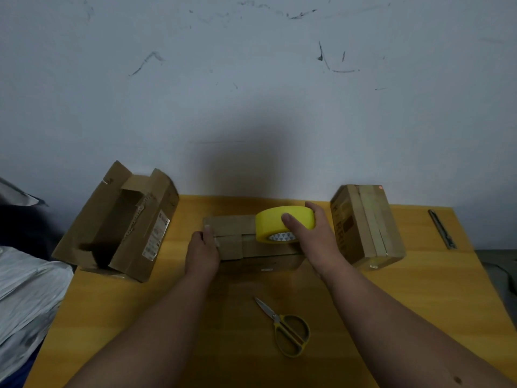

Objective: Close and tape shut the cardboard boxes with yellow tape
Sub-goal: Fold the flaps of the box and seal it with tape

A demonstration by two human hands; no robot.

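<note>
A flat cardboard box (237,242) lies closed in the middle of the wooden table (391,298). My left hand (202,252) rests on its left end, thumb on the top flaps. My right hand (316,239) grips a roll of yellow tape (275,221) held over the right part of that box. A larger cardboard box (120,222) stands open at the left table edge, flaps up. A third box (366,225) stands closed at the right, with pale tape strips over its top.
Yellow-handled scissors (285,329) lie on the table in front of the middle box. A utility knife (442,229) lies at the far right edge. Silvery plastic bags (25,292) lie left of the table. A scuffed white wall rises behind.
</note>
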